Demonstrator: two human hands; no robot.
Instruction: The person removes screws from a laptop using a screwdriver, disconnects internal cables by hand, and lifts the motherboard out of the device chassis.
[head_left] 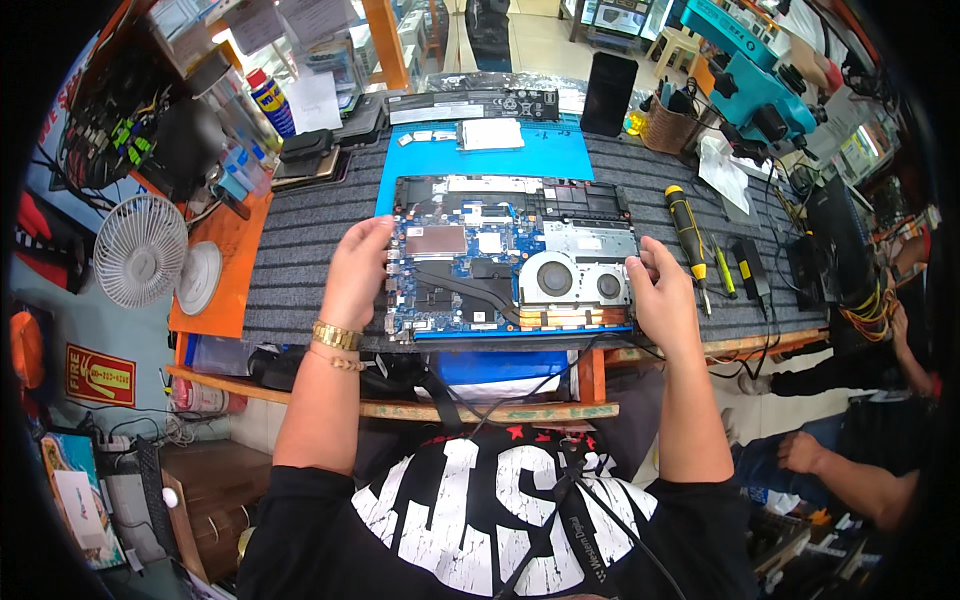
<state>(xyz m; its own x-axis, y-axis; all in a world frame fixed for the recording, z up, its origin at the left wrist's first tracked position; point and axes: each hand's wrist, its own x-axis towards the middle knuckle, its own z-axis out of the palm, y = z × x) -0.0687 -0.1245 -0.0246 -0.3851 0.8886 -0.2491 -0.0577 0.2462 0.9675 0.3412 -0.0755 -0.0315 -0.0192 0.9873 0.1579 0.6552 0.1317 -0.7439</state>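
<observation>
An opened laptop base [480, 265] lies in front of me, its blue circuit board, two round fans and copper heat pipes exposed. My left hand [358, 268] grips its left edge, fingertips at the upper left corner. On the opposite side, my right hand [660, 292] holds the right edge beside the smaller fan. Behind the laptop is a blue work mat [560, 157] with a silver-white flat part [491, 135] and small pieces on it. A long black laptop battery [474, 104] rests along the mat's far edge.
Right of the laptop lie a yellow-black screwdriver [684, 228], a thin yellow-green tool [724, 272] and a black adapter [750, 266]. A phone [608, 94] stands behind, near a teal microscope [760, 100]. Leftward are a white fan [140, 252] and spray can [271, 104]. Another person's hand [802, 453] shows at right.
</observation>
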